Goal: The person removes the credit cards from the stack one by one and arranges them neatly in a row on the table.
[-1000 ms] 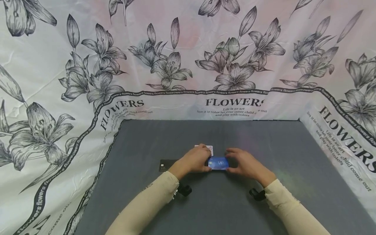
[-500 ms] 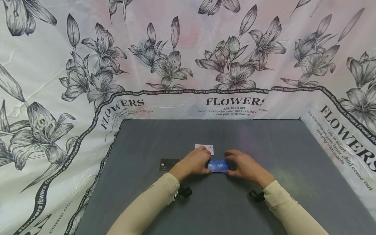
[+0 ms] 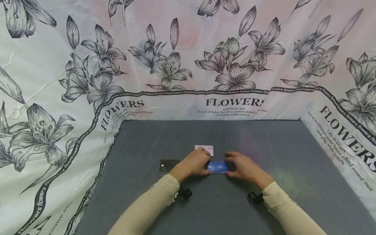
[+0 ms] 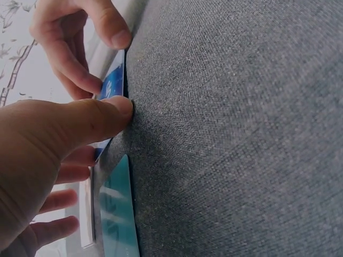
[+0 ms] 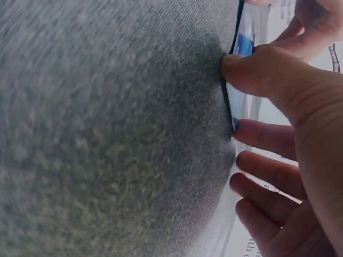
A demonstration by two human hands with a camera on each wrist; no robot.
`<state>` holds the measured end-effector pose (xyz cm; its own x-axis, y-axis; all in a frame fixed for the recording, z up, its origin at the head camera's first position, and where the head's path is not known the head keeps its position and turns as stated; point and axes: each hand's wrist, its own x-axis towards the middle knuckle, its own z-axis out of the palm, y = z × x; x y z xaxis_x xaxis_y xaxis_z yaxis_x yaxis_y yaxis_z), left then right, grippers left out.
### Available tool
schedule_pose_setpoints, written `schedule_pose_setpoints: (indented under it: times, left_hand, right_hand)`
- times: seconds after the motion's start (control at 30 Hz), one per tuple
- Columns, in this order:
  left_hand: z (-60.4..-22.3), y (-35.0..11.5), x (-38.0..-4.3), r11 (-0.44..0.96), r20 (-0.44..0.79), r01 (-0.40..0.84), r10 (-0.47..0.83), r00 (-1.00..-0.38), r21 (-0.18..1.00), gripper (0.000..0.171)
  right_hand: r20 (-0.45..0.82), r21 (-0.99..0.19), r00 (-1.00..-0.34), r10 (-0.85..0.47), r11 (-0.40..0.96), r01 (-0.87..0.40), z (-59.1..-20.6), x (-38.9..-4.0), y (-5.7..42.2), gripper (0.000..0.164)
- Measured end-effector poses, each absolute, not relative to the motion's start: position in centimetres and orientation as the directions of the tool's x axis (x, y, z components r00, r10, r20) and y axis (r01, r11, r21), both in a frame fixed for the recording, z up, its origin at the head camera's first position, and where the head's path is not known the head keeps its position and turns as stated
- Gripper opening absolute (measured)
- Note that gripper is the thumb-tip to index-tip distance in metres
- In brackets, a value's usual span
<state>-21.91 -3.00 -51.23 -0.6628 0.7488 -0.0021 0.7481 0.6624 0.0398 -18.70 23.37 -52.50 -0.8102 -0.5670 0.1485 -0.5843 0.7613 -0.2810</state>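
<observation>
A blue bank-type card marked VIP lies flat, close over the grey table, between the two hands. My left hand grips its left end, thumb at the near edge and index finger at the far edge. At the right end, my right hand holds it the same way; the right wrist view shows the thumb and index fingertip at the card's edges. Behind the left fingers lies a white card with a pink pattern, partly covered. Left of the left wrist is a dark VIP card.
Grey cloth covers the table. A white curtain with printed flowers closes off the back and both sides. Dark wrist bands sit by both cream sleeves.
Both hands have drawn the blue card a little nearer to the wearer, leaving more space between it and the white card. The white and dark cards stay where they were.
</observation>
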Motion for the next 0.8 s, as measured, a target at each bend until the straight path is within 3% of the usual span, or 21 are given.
schedule_pose_setpoints:
  times: [0.8]
  left_hand:
    - [-49.7,-4.2,-22.6,0.675,0.003,0.735,0.736,-0.677,0.063,0.060]
  right_hand:
    - [0.140,-0.298,-0.819,-0.556,0.765,-0.571,-51.2,-19.0,23.3,0.049]
